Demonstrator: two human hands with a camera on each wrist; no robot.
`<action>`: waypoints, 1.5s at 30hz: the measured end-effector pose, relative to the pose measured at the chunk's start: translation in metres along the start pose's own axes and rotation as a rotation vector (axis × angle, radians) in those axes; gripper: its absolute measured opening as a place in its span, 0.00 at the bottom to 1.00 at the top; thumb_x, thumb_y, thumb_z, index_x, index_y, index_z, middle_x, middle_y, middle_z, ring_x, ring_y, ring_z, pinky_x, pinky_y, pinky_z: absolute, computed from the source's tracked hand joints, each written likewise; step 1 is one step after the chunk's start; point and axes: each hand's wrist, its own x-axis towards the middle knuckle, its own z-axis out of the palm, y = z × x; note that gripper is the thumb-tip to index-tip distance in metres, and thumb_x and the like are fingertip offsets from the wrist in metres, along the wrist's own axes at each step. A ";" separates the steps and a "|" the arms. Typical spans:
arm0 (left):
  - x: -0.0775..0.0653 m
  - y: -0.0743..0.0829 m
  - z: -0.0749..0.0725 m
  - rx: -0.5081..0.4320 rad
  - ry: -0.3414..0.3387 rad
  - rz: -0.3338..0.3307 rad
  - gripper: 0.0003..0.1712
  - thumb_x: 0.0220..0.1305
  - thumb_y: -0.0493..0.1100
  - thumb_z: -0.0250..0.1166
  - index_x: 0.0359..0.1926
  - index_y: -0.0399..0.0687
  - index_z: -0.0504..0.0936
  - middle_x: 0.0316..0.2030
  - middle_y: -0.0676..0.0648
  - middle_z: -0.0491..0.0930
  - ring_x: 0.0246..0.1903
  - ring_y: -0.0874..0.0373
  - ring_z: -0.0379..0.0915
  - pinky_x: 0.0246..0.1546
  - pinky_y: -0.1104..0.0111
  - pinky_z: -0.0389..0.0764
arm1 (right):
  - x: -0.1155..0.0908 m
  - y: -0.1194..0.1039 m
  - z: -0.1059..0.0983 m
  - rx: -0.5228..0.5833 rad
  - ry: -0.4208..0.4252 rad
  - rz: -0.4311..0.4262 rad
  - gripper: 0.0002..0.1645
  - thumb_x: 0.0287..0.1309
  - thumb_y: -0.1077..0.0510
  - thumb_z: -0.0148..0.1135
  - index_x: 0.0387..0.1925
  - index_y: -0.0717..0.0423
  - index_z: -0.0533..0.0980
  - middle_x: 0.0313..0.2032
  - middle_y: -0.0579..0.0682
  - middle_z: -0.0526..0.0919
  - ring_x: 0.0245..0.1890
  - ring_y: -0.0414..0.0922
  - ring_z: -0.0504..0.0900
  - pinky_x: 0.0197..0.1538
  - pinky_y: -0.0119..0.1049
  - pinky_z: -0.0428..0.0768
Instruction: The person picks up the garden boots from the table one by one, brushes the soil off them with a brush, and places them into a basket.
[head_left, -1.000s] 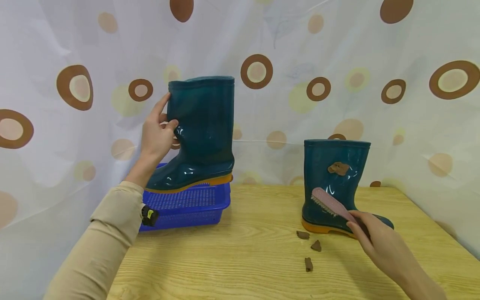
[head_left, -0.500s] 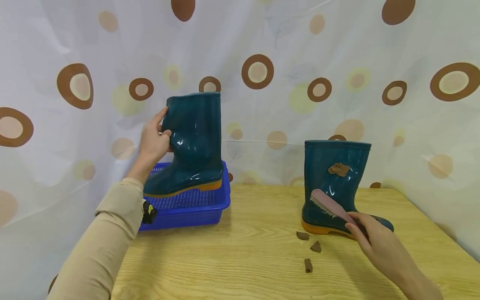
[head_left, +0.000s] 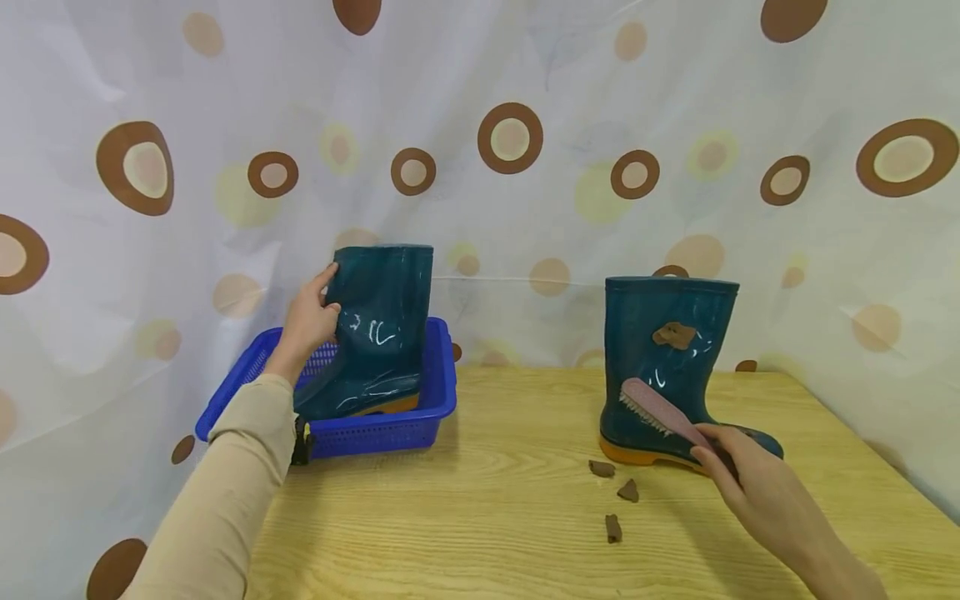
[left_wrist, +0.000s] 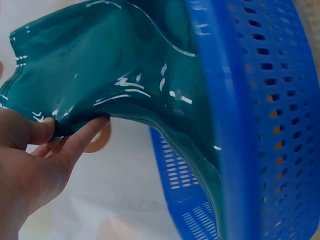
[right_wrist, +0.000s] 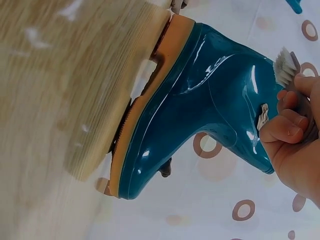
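My left hand [head_left: 306, 325] pinches the front of a glossy teal rubber boot's shaft, thumb on one face. That boot [head_left: 382, 312] stands inside a blue plastic basket [head_left: 375, 437], whose front wall hides part of its yellow sole. In the left wrist view, thumb and fingers [left_wrist: 82, 140] hold the shaft's edge. My right hand [head_left: 768, 496] grips the handle of a pink brush [head_left: 660, 408] with pale bristles. The brush head appears in front of a second teal boot [head_left: 630, 333], upright on the table; contact cannot be judged. A brown patch [head_left: 674, 335] sticks to that boot's shaft.
Small brown lumps lie on the wooden table [head_left: 510, 500] before the second boot: one lump [head_left: 602, 468] nearest it, another lump [head_left: 628, 491] beside, a third lump [head_left: 613, 528] closer to me. A dotted curtain [head_left: 555, 208] hangs behind.
My left hand has lowered the first boot, shifting it slightly left, from above the basket down into it. The right hand and its brush have hardly moved.
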 end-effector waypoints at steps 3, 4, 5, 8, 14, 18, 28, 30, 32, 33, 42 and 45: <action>-0.002 -0.013 0.003 0.021 0.029 -0.042 0.41 0.71 0.30 0.45 0.80 0.55 0.45 0.42 0.34 0.73 0.18 0.58 0.64 0.23 0.68 0.73 | 0.000 -0.001 0.001 0.006 -0.013 -0.001 0.15 0.70 0.57 0.58 0.52 0.63 0.77 0.30 0.44 0.79 0.27 0.31 0.68 0.27 0.28 0.72; -0.003 -0.017 0.004 0.021 0.040 -0.059 0.41 0.71 0.30 0.45 0.80 0.55 0.44 0.40 0.36 0.71 0.19 0.59 0.61 0.24 0.68 0.71 | 0.000 -0.001 0.001 0.009 -0.017 -0.001 0.15 0.70 0.57 0.58 0.52 0.62 0.77 0.31 0.44 0.80 0.27 0.31 0.69 0.28 0.29 0.73; -0.004 -0.020 0.004 0.017 0.051 -0.074 0.41 0.71 0.31 0.44 0.80 0.55 0.43 0.39 0.38 0.69 0.20 0.57 0.61 0.25 0.67 0.70 | 0.000 -0.001 0.002 0.013 -0.022 0.000 0.15 0.70 0.57 0.58 0.52 0.62 0.77 0.31 0.44 0.80 0.28 0.31 0.69 0.28 0.29 0.74; -0.005 -0.023 0.005 0.026 0.065 -0.096 0.41 0.72 0.32 0.44 0.80 0.54 0.40 0.56 0.30 0.70 0.34 0.49 0.69 0.37 0.59 0.72 | 0.001 -0.001 0.002 0.021 -0.032 0.000 0.15 0.70 0.56 0.58 0.52 0.62 0.77 0.33 0.45 0.82 0.29 0.31 0.70 0.30 0.30 0.76; 0.000 -0.018 0.011 0.186 -0.049 -0.144 0.48 0.75 0.39 0.49 0.78 0.52 0.23 0.76 0.28 0.40 0.66 0.29 0.60 0.64 0.41 0.66 | 0.001 0.000 0.002 0.023 -0.022 -0.007 0.15 0.70 0.56 0.59 0.52 0.61 0.78 0.33 0.45 0.82 0.29 0.30 0.70 0.30 0.31 0.76; 0.001 -0.018 0.017 0.344 -0.023 -0.183 0.55 0.73 0.44 0.56 0.77 0.50 0.20 0.72 0.24 0.42 0.61 0.25 0.63 0.58 0.37 0.71 | 0.001 0.000 0.002 0.026 -0.031 0.010 0.16 0.70 0.56 0.58 0.52 0.62 0.77 0.32 0.45 0.80 0.27 0.31 0.68 0.27 0.29 0.72; 0.003 -0.026 0.034 0.283 0.223 -0.102 0.33 0.69 0.35 0.59 0.68 0.38 0.53 0.60 0.29 0.66 0.43 0.31 0.75 0.45 0.43 0.78 | -0.001 -0.004 0.000 0.030 -0.089 0.066 0.18 0.72 0.54 0.55 0.54 0.62 0.76 0.32 0.46 0.80 0.27 0.35 0.70 0.28 0.29 0.72; 0.003 -0.026 0.034 0.310 0.162 -0.109 0.27 0.69 0.34 0.56 0.65 0.36 0.57 0.59 0.30 0.66 0.45 0.33 0.74 0.47 0.44 0.78 | -0.001 -0.004 0.000 0.033 -0.112 0.083 0.19 0.73 0.53 0.54 0.54 0.62 0.76 0.33 0.47 0.80 0.28 0.37 0.71 0.28 0.29 0.73; 0.003 -0.026 0.033 0.365 0.067 -0.113 0.24 0.69 0.34 0.54 0.63 0.34 0.62 0.60 0.29 0.64 0.51 0.34 0.72 0.53 0.45 0.77 | -0.001 -0.004 0.000 0.036 -0.122 0.091 0.19 0.73 0.52 0.54 0.55 0.63 0.76 0.34 0.48 0.80 0.29 0.38 0.71 0.29 0.29 0.73; 0.002 -0.024 0.032 0.392 0.010 -0.115 0.23 0.69 0.34 0.54 0.63 0.33 0.64 0.61 0.29 0.62 0.53 0.34 0.70 0.55 0.45 0.76 | 0.000 -0.004 0.000 0.036 -0.122 0.091 0.19 0.73 0.52 0.54 0.54 0.63 0.76 0.34 0.48 0.80 0.29 0.38 0.71 0.29 0.29 0.73; 0.004 -0.019 0.026 0.526 -0.394 -0.136 0.29 0.71 0.41 0.57 0.69 0.36 0.66 0.69 0.28 0.58 0.66 0.32 0.60 0.65 0.39 0.67 | -0.001 -0.002 0.000 0.036 -0.127 0.089 0.19 0.73 0.52 0.53 0.54 0.63 0.76 0.34 0.48 0.80 0.29 0.38 0.71 0.29 0.30 0.73; 0.003 -0.018 0.027 0.508 -0.391 -0.104 0.29 0.72 0.41 0.56 0.70 0.36 0.65 0.67 0.30 0.64 0.65 0.34 0.64 0.63 0.41 0.70 | -0.003 -0.001 0.000 0.038 -0.139 0.097 0.20 0.73 0.52 0.53 0.54 0.63 0.76 0.35 0.48 0.81 0.30 0.39 0.72 0.30 0.30 0.74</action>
